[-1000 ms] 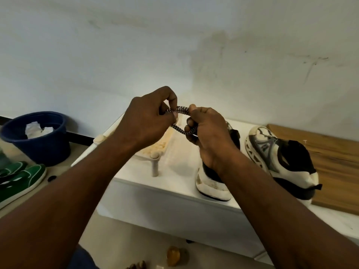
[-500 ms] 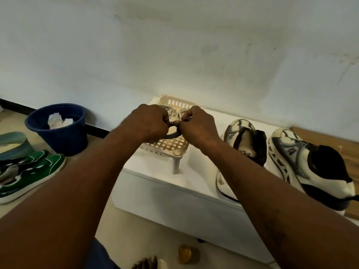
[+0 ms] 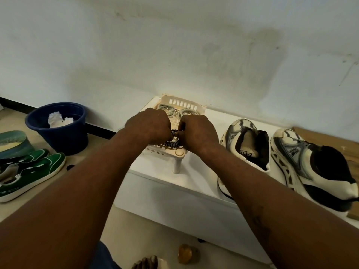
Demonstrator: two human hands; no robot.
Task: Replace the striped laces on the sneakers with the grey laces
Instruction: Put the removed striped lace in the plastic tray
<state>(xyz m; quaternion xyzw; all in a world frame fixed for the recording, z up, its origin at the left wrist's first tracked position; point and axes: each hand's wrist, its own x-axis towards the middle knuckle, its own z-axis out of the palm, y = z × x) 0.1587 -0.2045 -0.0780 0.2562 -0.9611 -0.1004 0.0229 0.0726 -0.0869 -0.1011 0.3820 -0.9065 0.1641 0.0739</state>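
My left hand [image 3: 150,127] and my right hand [image 3: 198,132] meet over a cream plastic basket [image 3: 180,101] and both grip a bundled black-and-white striped lace [image 3: 173,143], which hangs just above the basket's near edge. Coiled grey laces [image 3: 175,112] lie at the back of the basket, partly hidden by my knuckles. Two grey, white and black sneakers stand on the white bench [image 3: 194,183]: one [image 3: 246,144] beside my right wrist with no lace showing, the other [image 3: 308,164] further right.
A blue bucket [image 3: 58,131] with crumpled paper stands on the floor at left, with green shoes [image 3: 33,171] beside it. A wooden board [image 3: 342,144] lies at the bench's right end. A wall rises right behind the bench. A small amber object [image 3: 185,256] sits on the floor.
Both hands have come down and forward with the striped lace, from mid-air near the sneakers to just over the basket. The view has swung left and down.
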